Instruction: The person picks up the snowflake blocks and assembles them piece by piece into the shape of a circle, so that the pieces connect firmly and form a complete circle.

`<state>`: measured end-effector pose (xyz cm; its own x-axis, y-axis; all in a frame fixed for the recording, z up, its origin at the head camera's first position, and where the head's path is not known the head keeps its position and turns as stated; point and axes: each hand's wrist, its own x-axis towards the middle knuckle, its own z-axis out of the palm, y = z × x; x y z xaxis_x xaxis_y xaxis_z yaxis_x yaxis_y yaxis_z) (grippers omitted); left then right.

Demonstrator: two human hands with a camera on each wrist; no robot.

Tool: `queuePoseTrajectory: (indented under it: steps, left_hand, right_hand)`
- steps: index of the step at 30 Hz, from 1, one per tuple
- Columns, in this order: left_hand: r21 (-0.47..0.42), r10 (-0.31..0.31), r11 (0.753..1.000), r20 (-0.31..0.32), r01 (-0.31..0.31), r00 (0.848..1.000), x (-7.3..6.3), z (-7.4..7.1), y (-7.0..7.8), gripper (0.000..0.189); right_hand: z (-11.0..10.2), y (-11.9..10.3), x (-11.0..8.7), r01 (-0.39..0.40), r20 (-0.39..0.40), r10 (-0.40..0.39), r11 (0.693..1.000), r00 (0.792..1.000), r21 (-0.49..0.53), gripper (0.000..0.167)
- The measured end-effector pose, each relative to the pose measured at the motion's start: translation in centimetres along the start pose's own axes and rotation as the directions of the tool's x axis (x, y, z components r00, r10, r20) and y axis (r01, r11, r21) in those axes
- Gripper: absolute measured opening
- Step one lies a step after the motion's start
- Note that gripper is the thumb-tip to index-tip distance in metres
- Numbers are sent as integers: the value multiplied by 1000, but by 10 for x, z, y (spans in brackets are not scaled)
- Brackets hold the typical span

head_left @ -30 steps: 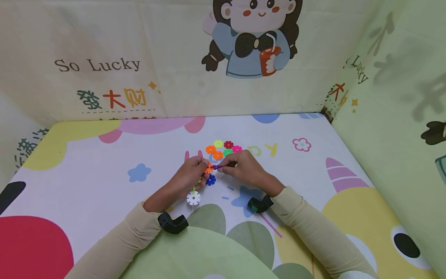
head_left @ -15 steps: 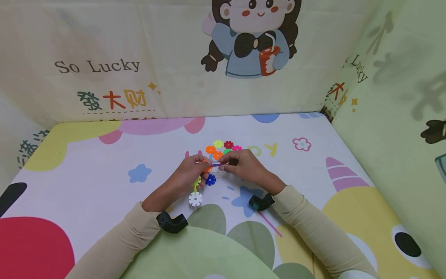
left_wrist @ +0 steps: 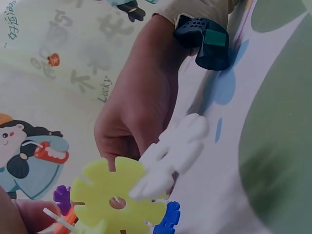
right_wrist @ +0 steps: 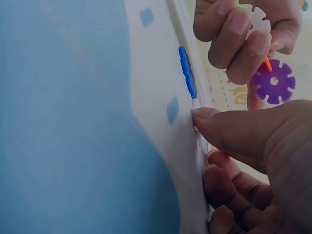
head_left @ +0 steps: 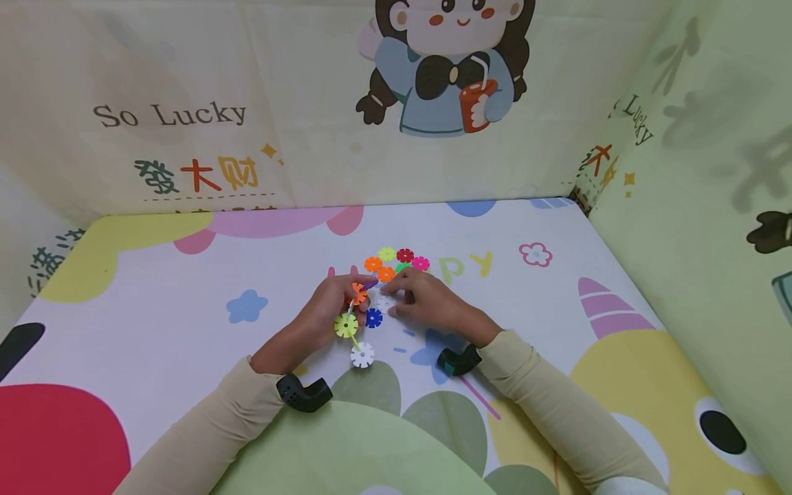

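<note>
Head view: grips, with thumb and bent fingers of the left hand [head_left: 324, 306], a chain of notched discs [head_left: 346, 320], purple disc [head_left: 370, 283] at the far end, then orange disc [head_left: 359, 296], yellow-green disc [head_left: 342, 329], and white disc [head_left: 357, 355] at the near end. With the right hand [head_left: 442, 302], low over the printed tabletop [head_left: 297, 254], thumb and fingertips parted, reaches to a loose white disc [head_left: 382, 301]; cannot tell whether touching it. Between the hands, a blue disc [head_left: 374, 318]; just beyond, a mixed-colour cluster [head_left: 405, 256]. Left wrist view: yellow-green disc broad in front, white disc slanting off it and covering part of the right hand; left thumb [left_wrist: 36, 214] at the picture's edge, near purple and orange. Right wrist view: left fingers curled round a pale disc of the chain, purple disc just beside; below, right thumb [right_wrist: 234, 129] close to the tabletop, blue disc flat just past its tip.
</note>
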<state>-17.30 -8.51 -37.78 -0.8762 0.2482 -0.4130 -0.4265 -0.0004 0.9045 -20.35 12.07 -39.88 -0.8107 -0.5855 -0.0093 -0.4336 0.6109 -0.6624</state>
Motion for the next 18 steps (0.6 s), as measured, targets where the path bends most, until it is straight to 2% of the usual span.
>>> queuePoseTrajectory:
  steps: [4,7,12,18]
  left_hand:
    - [-48,-6,999,28,8,1000,-1,-1,0,49]
    - [-13,-1,1000,28,1,1000,0,0,0,45]
    - [110,-1,994,0,1,1000,2,4,0,36]
    - [100,3,995,-23,-1,1000,3,6,-1,32]
  right_hand:
    - [0,-1,1,12,13,-12,1000,1000,-22,30]
    - [-1,-1,0,1,15,-1,999,1000,-32,28]
    - [-1,-4,-1,-50,5,50,999,999,2,25]
    - [-2,-2,-2,-43,-41,44,998,998,41,19]
